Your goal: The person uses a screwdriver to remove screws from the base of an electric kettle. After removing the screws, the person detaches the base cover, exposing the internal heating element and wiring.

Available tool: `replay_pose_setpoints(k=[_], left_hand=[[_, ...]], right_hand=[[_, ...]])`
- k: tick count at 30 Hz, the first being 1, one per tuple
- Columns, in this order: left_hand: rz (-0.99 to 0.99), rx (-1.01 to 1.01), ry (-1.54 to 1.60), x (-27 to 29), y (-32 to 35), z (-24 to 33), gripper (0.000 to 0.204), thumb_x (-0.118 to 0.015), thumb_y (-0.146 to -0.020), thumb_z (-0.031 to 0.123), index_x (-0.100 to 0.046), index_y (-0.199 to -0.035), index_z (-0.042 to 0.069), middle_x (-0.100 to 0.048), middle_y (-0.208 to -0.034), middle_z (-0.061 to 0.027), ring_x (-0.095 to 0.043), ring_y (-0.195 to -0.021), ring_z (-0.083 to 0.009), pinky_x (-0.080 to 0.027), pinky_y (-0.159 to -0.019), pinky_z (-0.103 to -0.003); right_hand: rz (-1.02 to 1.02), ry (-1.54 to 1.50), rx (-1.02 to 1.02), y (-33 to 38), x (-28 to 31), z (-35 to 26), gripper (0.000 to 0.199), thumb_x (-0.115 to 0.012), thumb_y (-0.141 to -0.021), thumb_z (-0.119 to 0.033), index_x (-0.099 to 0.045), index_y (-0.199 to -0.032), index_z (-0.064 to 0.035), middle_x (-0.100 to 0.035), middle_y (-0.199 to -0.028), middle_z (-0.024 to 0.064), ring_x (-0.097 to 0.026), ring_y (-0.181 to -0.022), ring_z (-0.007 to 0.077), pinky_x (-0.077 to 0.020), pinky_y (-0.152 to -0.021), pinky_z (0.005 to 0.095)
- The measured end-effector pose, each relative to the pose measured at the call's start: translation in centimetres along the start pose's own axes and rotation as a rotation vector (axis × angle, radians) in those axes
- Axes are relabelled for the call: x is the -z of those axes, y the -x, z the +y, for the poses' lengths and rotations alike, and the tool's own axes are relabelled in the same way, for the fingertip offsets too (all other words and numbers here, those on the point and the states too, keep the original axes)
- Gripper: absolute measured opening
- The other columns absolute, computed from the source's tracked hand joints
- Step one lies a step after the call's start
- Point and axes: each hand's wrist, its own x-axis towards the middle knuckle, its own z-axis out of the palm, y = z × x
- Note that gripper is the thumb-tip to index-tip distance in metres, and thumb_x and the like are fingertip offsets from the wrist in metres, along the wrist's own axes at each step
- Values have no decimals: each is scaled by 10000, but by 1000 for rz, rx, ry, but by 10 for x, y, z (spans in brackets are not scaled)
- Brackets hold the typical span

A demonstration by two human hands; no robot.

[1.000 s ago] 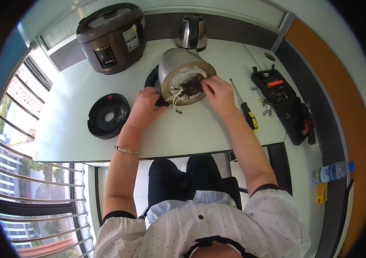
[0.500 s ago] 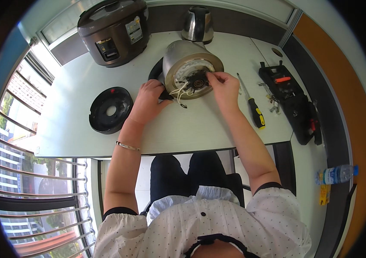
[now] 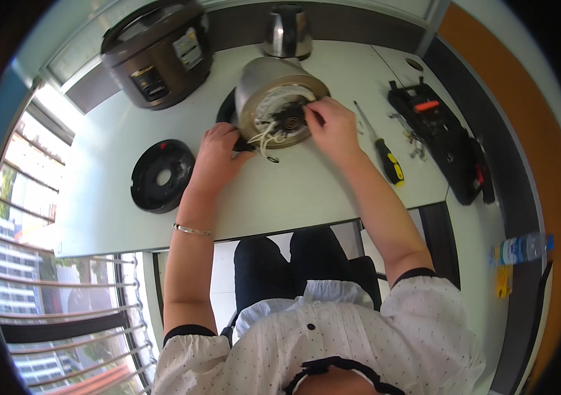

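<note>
An electric kettle (image 3: pixel 261 76) lies on its side on the white table, its opened underside toward me. Pale wires hang from the black round connector (image 3: pixel 290 119) in the middle of that underside. With my left hand (image 3: pixel 220 155) I grip the kettle's black handle (image 3: pixel 244 144) at its lower end. My right hand (image 3: pixel 332 129) is at the connector's right edge, thumb and fingers pinched together; whatever lies between them is too small to make out. A round black base cover (image 3: pixel 162 176) rests to the left of my left hand.
Right of the kettle lies a yellow-and-black screwdriver (image 3: pixel 390 162), beside small metal bits (image 3: pixel 414 145) and an open black tool case (image 3: pixel 448 148). A rice cooker (image 3: pixel 159 62) and a second kettle (image 3: pixel 287 33) stand at the back. A water bottle (image 3: pixel 521 249) is at the far right.
The whole view has shifted and turned a little. Both hands keep their places on the kettle, and my right fingers stay at the connector's edge.
</note>
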Motion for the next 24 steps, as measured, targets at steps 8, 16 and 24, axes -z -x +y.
replay_pose_setpoints(k=[8,16,24], left_hand=[[-9,19,27,4,0,5,296,-722,-618,139,-608,-827,-36,-579,-906,-140,-523,-905,-329,-416,-818,-405],[10,-8,18,2,5,0,301,-715,-619,101,-583,-842,-51,-568,-980,-204,-506,-958,-392,-415,-839,-431],[-2,6,88,2,-1,9,268,-706,-617,50,-525,-787,-52,-517,-873,-171,-477,-854,-376,-397,-767,-436]], right_hand=[[72,181,33,6,-3,-10,57,-664,-736,-93,-637,-759,-49,-594,-715,73,-590,-602,256,-476,-529,338],[-87,213,172,10,-7,7,91,-582,-653,-143,-542,-700,-76,-527,-729,81,-570,-678,251,-481,-525,364],[-81,188,241,3,-1,8,110,-596,-691,-111,-582,-775,-41,-517,-755,64,-575,-668,218,-490,-562,325]])
